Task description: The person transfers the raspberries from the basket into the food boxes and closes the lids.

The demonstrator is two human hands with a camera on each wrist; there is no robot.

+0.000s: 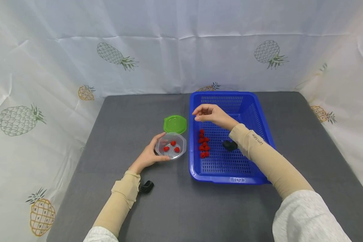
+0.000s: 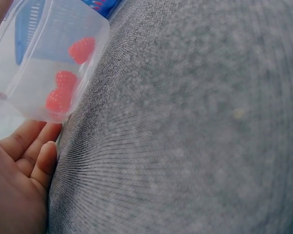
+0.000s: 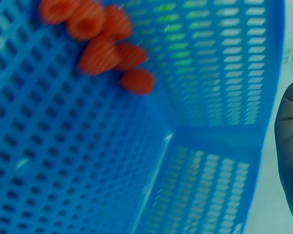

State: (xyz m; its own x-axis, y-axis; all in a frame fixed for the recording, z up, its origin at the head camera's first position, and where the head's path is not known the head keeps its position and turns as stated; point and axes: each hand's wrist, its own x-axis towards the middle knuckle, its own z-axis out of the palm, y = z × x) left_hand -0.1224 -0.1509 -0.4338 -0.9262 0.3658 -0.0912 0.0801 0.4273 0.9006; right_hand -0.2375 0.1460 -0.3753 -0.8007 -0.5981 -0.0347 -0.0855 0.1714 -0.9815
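A clear plastic container [image 1: 181, 151] with three raspberries [image 1: 176, 149] inside stands on the table. My left hand [image 1: 148, 154] holds it from the left, thumb at the near side and fingers at the far side; the left wrist view shows the container [image 2: 34, 83] tilted in frame. Over the left rim of a blue basket [image 1: 230, 180] hovers my right hand [image 1: 213, 115], fingers loosely bent, with nothing visible between thumb and fingertips. Several raspberries [image 1: 204, 144] lie along the basket's left side. Only a sliver of the right hand [image 3: 289, 141] shows in the right wrist view.
A green lid [image 1: 175, 124] lies just behind the container. The basket's perforated walls rise around the raspberries. A grey cloth [image 1: 181, 208] covers the table, and a white pineapple-print sheet [image 1: 181, 64] hangs behind and at both sides.
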